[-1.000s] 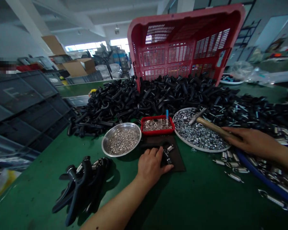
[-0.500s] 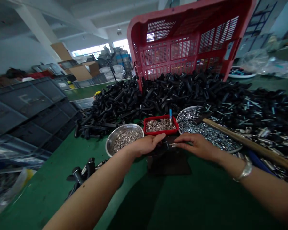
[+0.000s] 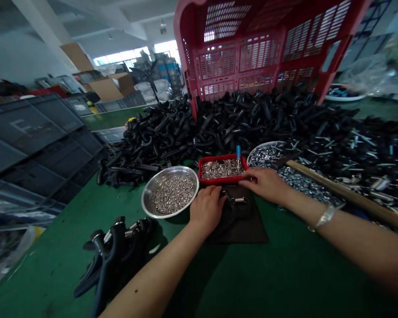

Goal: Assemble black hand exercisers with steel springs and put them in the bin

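My left hand (image 3: 206, 211) is closed over the left side of a black part (image 3: 230, 213), whose full shape is hard to make out against the dark block (image 3: 254, 232) under it. A small silver coil spring (image 3: 239, 200) lies across that part, clear of my fingers. My right hand (image 3: 264, 183) is at the front right corner of a red tray (image 3: 219, 181) of small silver pins, its fingers curled together; whatever they may hold is too small to see. A blue-handled tool (image 3: 238, 153) stands upright among the pins.
Left of the tray stands a metal bowl (image 3: 146, 194) of small silver pieces. Black assembled parts (image 3: 116, 247) lie at the near left. A hammer (image 3: 334, 190) rests across a dish of metal pieces at right. Behind, black parts (image 3: 239, 119) spill from a red crate (image 3: 219, 62).
My right hand has let go of the spring and moved up to the tray's corner. My left hand has come down over the black part's left side. The view has shifted slightly.
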Action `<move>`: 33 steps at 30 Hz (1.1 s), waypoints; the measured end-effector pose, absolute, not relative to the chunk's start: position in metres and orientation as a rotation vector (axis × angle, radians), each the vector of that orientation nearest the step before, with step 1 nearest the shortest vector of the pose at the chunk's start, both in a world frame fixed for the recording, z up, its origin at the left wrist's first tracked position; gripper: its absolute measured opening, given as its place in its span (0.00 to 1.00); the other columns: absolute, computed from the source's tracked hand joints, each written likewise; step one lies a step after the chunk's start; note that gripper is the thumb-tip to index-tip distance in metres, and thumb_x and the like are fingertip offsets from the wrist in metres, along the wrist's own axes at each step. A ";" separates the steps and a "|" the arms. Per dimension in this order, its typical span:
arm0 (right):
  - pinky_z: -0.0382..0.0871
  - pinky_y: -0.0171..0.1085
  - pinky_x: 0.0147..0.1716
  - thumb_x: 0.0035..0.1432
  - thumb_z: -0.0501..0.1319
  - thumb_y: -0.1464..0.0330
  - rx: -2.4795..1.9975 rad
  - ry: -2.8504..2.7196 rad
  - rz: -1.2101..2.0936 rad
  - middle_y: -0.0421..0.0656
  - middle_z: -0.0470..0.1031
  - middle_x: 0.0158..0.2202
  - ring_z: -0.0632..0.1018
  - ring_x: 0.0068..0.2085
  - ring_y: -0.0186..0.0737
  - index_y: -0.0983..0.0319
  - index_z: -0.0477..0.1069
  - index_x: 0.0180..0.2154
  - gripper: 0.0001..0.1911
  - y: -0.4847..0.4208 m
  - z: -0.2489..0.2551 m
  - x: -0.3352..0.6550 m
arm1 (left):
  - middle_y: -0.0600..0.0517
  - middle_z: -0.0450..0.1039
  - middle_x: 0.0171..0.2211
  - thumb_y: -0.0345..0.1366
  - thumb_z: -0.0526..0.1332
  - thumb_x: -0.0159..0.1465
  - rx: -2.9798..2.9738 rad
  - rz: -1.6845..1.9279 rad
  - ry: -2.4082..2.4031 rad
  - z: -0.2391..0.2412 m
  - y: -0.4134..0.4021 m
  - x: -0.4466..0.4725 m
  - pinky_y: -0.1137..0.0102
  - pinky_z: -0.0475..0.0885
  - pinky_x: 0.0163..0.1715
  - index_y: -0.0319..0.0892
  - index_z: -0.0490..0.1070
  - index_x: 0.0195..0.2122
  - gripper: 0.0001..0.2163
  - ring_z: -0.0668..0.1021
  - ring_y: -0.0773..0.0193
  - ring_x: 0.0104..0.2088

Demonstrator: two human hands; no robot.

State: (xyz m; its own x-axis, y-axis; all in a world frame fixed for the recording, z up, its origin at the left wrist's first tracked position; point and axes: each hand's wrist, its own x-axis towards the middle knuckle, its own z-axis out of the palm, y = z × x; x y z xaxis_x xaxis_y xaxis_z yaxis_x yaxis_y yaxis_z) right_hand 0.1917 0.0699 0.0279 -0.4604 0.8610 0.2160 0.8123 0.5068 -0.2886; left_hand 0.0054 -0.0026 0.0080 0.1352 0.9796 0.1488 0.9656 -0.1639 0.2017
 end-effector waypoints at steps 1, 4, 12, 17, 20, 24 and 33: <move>0.65 0.36 0.34 0.56 0.54 0.61 -1.514 -2.353 0.121 0.44 0.76 0.32 0.75 0.34 0.40 0.62 0.72 0.36 0.14 0.083 0.032 0.189 | 0.49 0.67 0.50 0.42 0.47 0.64 2.314 0.392 1.975 0.006 -0.003 0.005 0.68 0.65 0.46 0.43 0.62 0.53 0.18 0.70 0.61 0.47; 0.64 0.39 0.37 0.55 0.54 0.61 -1.799 -2.239 -0.035 0.53 0.75 0.36 0.75 0.39 0.46 0.68 0.69 0.41 0.18 0.124 0.041 0.174 | 0.50 0.68 0.50 0.43 0.48 0.64 2.255 0.408 1.981 0.003 -0.003 0.005 0.67 0.66 0.44 0.44 0.62 0.54 0.19 0.71 0.60 0.45; 0.66 0.39 0.36 0.41 0.62 0.69 -1.958 -2.110 0.062 0.58 0.75 0.36 0.75 0.39 0.50 0.72 0.72 0.33 0.15 0.174 0.040 0.142 | 0.52 0.70 0.48 0.44 0.47 0.64 2.292 0.513 1.971 -0.002 -0.003 0.002 0.67 0.66 0.41 0.45 0.63 0.53 0.19 0.72 0.60 0.41; 0.67 0.36 0.35 0.51 0.53 0.65 -1.825 -1.942 0.040 0.49 0.74 0.35 0.75 0.37 0.41 0.68 0.66 0.41 0.16 0.147 0.052 0.154 | 0.53 0.70 0.47 0.44 0.49 0.63 2.235 0.580 1.942 -0.001 -0.003 0.000 0.67 0.66 0.41 0.45 0.65 0.51 0.18 0.73 0.60 0.42; 0.69 0.34 0.28 0.51 0.52 0.67 -1.515 -1.764 0.268 0.46 0.73 0.33 0.75 0.31 0.37 0.65 0.62 0.40 0.13 0.104 0.048 0.162 | 0.53 0.71 0.47 0.44 0.51 0.62 2.162 0.610 1.934 0.001 -0.002 0.000 0.68 0.66 0.42 0.45 0.65 0.51 0.18 0.73 0.60 0.43; 0.66 0.32 0.17 0.53 0.55 0.63 -1.229 -1.672 0.700 0.41 0.70 0.27 0.73 0.21 0.34 0.61 0.58 0.36 0.11 0.045 0.025 0.166 | 0.52 0.71 0.47 0.44 0.53 0.61 2.084 0.587 1.952 0.003 -0.001 0.001 0.67 0.66 0.43 0.46 0.65 0.51 0.18 0.73 0.59 0.44; 0.73 0.38 0.27 0.51 0.59 0.63 -1.210 -1.849 0.755 0.43 0.72 0.31 0.77 0.31 0.41 0.59 0.57 0.38 0.14 0.023 0.000 0.169 | 0.52 0.70 0.49 0.43 0.52 0.61 2.069 0.593 1.919 0.001 0.000 0.001 0.68 0.66 0.45 0.46 0.64 0.52 0.18 0.73 0.60 0.45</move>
State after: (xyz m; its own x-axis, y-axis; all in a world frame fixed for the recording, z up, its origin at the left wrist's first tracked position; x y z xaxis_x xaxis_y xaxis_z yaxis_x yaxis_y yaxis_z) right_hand 0.1686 0.0231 -0.0004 -0.2379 0.9277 0.2876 0.4611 0.3685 -0.8072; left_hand 0.0009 -0.0003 0.0014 0.0457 0.9917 0.1206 0.8867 -0.0958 0.4523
